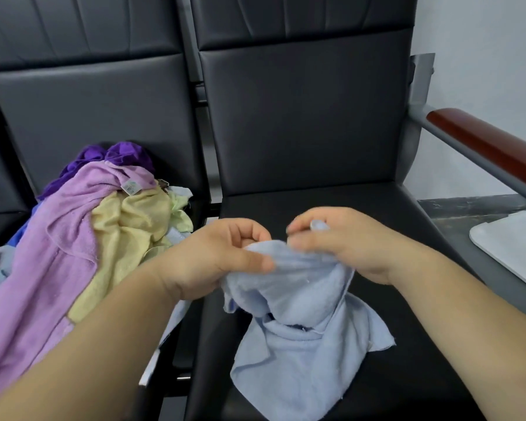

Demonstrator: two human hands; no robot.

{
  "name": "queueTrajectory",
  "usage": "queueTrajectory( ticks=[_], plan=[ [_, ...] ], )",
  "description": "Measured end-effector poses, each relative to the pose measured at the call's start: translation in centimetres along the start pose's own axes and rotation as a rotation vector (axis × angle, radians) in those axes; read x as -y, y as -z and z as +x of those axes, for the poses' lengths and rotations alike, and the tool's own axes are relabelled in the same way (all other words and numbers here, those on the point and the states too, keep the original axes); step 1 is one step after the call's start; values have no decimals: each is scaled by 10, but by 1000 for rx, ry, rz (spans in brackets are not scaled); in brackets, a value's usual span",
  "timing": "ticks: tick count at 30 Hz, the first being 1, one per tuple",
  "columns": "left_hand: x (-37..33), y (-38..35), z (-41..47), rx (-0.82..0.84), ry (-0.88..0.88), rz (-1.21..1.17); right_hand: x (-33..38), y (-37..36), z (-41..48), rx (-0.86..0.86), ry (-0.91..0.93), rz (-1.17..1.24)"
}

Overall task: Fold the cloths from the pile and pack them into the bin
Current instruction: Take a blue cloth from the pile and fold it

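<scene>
right hand (340, 241): fingertips blurred; fingers (304, 229) curled, pinching the top edge of the light blue cloth (301, 314); the exact grip is hard to make out; left hand (222, 256): thumb and curled fingers closed on the same bunched edge, just beside the right hand; part of the edge is hidden inside both hands; the cloth hangs crumpled from the hands, its lower part lying on the right seat (316, 202), its bottom corner at the lower frame edge.

pile (104, 226) on the left seat, cut off at the left frame edge and partly hidden behind the left forearm; lilac cloth (58, 253) on top, yellow cloth (128, 232) beside it, purple cloth (125, 154) at the back; a small label (130, 186) on the lilac cloth, print unreadable.

white object (516, 247) at far right, cut off by the frame; cannot tell what it is; red-brown armrest (483, 147) on a grey frame stands between it and the seat back.
</scene>
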State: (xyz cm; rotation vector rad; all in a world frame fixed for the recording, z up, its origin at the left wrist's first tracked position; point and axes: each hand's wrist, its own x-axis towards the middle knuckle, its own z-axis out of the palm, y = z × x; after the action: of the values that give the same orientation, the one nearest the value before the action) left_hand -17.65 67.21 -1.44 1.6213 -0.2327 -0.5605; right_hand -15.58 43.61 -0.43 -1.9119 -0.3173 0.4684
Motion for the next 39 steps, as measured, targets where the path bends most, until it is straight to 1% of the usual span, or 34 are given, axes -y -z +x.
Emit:
queueTrajectory(
  ticks=[1,2,3,4,5,7,8,10,11,13,14,15,17,19,20,21,22,23,24,26,28,30,31,32,34,35,37,39],
  plan=[
    [-2,3,-5,57,41,99,0,3,-1,41,-14,-238],
    [-2,5,-9,76,71,267,-2,6,-2,73,-41,-405],
    [-3,7,-13,54,87,456,-3,9,-2,81,-71,-489],
    [-4,7,-15,7,87,607,-6,12,-1,67,-90,-516],
    [-4,8,-17,-40,76,681,-8,15,-1,36,-96,-510],
    [-4,13,-19,-134,36,680,-10,19,-1,-55,-82,-439],
    [-4,16,-21,-184,5,646,-9,20,-1,-72,-59,-361],
    [-4,17,-21,-306,-58,501,-4,19,-3,-31,-11,-227],
    [-4,14,-20,-371,-79,418,-2,17,-4,1,2,-239],
    [-7,5,-17,-468,-123,279,-3,13,-4,25,2,-355],
    [-8,0,-16,-491,-135,229,-5,11,-2,6,-3,-397],
    [-9,-2,-16,-479,-144,219,-5,10,-2,-26,1,-408],
    [-11,1,-17,-378,-101,345,-7,9,0,-120,25,-342],
    [-9,8,-18,-267,-2,636,-6,10,1,-239,41,-247],
    [-6,10,-17,-253,26,766,-5,11,1,-287,60,-199],
    [-4,12,-16,-270,30,831,-4,11,1,-319,85,-153],
    [-3,12,-17,-307,24,839,-4,11,2,-338,112,-121],
    [-2,12,-17,-337,11,801,-3,10,1,-338,140,-114],
    [-1,14,-16,-369,-3,741,-4,10,1,-302,162,-144],
    [0,16,-15,-472,-44,567,-4,8,1,-130,146,-293],
    [-4,15,-15,-565,-124,431,-7,4,1,28,90,-460],
    [-10,11,-17,-559,-217,431,-10,2,3,38,25,-539],
    [-13,11,-19,-512,-239,505,-10,2,4,7,8,-539],
    [-14,13,-20,-454,-230,625,-10,3,5,-37,4,-508],
    [-12,21,-21,-366,-109,846,-6,5,5,-121,17,-366],
    [-9,24,-21,-353,-46,867,-3,5,4,-146,27,-265],
    [-2,27,-20,-381,-16,793,2,3,-1,-115,57,-45],
    [0,24,-19,-466,-69,642,6,0,-7,0,97,86]
  ],
)
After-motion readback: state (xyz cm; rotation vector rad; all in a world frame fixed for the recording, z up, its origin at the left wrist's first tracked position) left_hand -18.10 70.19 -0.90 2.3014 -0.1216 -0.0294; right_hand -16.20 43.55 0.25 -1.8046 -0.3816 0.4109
